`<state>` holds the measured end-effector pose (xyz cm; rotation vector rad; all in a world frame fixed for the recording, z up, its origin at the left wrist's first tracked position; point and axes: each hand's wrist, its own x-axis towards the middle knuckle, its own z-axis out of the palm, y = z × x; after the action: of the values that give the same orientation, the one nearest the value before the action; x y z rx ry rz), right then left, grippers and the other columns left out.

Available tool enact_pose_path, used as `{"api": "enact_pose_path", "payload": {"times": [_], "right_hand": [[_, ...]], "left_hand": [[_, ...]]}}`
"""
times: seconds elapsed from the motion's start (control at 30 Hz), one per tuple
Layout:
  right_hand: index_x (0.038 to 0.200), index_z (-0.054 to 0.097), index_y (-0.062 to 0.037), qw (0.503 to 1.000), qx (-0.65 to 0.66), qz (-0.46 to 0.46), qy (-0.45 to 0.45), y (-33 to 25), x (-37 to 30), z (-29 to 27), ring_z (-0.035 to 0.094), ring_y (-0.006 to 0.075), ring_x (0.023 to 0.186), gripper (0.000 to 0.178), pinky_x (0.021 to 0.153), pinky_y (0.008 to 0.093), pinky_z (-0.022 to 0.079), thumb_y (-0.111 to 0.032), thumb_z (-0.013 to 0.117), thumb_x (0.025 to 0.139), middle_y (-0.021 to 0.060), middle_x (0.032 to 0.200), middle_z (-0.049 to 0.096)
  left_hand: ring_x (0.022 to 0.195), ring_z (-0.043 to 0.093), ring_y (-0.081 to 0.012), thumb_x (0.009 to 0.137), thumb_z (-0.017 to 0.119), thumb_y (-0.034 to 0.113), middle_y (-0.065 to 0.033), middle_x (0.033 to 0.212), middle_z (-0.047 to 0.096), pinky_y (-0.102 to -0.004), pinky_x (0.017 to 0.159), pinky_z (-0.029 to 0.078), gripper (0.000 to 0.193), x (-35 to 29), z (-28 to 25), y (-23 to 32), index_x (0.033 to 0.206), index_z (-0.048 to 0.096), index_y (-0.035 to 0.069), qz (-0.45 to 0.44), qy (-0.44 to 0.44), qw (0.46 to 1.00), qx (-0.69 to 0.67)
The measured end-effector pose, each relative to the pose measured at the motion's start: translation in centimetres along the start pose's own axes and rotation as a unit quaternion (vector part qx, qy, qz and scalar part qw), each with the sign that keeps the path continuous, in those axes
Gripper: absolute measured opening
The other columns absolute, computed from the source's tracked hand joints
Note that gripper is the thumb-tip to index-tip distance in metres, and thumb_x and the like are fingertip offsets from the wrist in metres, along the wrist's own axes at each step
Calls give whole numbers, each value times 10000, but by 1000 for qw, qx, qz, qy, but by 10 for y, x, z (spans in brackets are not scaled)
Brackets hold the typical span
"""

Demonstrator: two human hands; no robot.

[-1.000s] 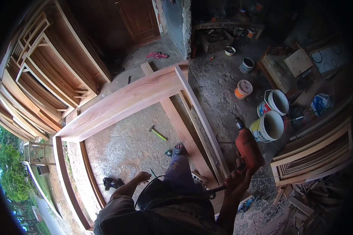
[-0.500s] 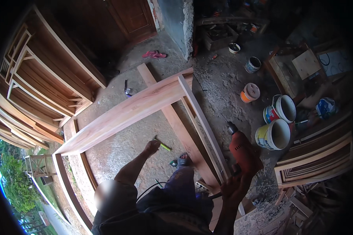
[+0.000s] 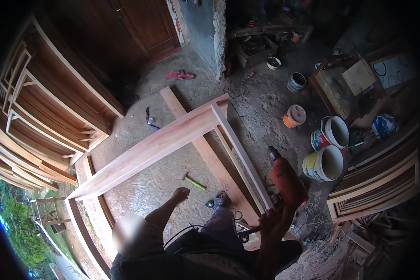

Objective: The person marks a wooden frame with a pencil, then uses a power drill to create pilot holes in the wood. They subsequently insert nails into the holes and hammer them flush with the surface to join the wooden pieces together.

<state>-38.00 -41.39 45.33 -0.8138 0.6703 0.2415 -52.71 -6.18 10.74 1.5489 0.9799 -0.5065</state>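
A red corded power drill (image 3: 288, 181) hangs in my right hand (image 3: 271, 221), whose fingers wrap its handle. The bit end points away from me, over the floor to the right of the wooden frame. My left hand (image 3: 181, 194) is closed, its fingers curled together, over the floor inside the frame; anything in them is hidden. Just beyond it a hammer with a yellow-green handle (image 3: 196, 183) lies on the floor, apart from the hand. The large wooden frame (image 3: 149, 149) surrounds my left hand and foot, its wide board on the far side and a narrower rail (image 3: 242, 154) on the right.
A loose plank (image 3: 203, 149) runs under the frame. Buckets (image 3: 331, 163) and smaller pots (image 3: 295, 116) stand to the right. Stacked wooden frames (image 3: 56, 102) lean at the left, others (image 3: 378, 186) at the right. Pink sandals (image 3: 179, 74) and another hammer-like tool (image 3: 150, 120) lie on the floor.
My left hand has drawn back toward me, away from the yellow-green hammer, which stays on the floor. The drill remains in my right hand. The whole view has shifted slightly.
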Motion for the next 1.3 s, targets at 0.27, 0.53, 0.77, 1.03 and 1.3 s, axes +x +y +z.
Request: {"api": "enact_pose_path", "payload": {"times": [0.27,0.53,0.77,1.03,1.3], "right_hand": [[1269,528,-122,997,-22,18,-68,10,17,20,509,94,524,542,380,281,432,-511,663,917,34,994,625],[1330,433,-147,972,-139,-92,-165,16,38,114,546,140,563,586,446,337,502,-395,724,886,70,1059,613],[1351,416,-131,945,-214,-87,-234,35,96,109,555,157,546,567,412,300,494,-363,699,918,63,959,559],[1376,365,-208,925,-307,7,-224,20,220,118,495,162,541,586,423,309,470,-410,674,921,38,1000,539],[1389,362,-163,938,-321,69,-111,-22,409,82,513,132,553,691,439,300,459,-453,726,879,13,821,465]], "left_hand": [[774,676,-215,919,583,302,-96,960,690,-367,637,527,291,-72,-38,-64,1073,639,61,-179,22,982,-55],[797,690,-211,938,617,332,-111,1018,695,-343,644,531,380,-89,-10,-89,1178,629,37,-104,77,968,-214],[759,654,-186,933,605,349,-109,984,694,-305,627,503,438,-85,81,-29,1186,645,-6,-37,73,936,-342],[1123,619,-288,986,569,331,-206,1154,678,-392,987,462,535,81,13,174,1366,532,-45,190,405,875,-186],[1502,139,-452,981,406,619,-163,1600,315,-672,1169,112,647,266,-52,329,1463,472,192,-42,293,936,190]]}}
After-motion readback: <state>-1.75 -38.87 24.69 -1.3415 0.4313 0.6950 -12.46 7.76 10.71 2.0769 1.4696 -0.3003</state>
